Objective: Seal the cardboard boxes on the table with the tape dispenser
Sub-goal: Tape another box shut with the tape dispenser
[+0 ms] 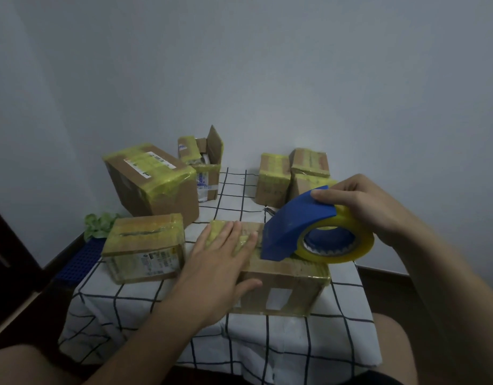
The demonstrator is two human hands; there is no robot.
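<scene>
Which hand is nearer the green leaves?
Left. The left hand lies flat on the near box, right of the leaves; the right hand grips the tape dispenser farther right.

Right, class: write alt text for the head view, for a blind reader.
The left hand presses flat on a cardboard box while the right hand holds a blue tape dispenser on its top; other taped boxes stand behind on the checked tablecloth.

The nearest box (pixel 281 287) lies on the table (pixel 145 309), 2 boxes (pixel 145 248) left, others (pixel 273 179) behind
</scene>
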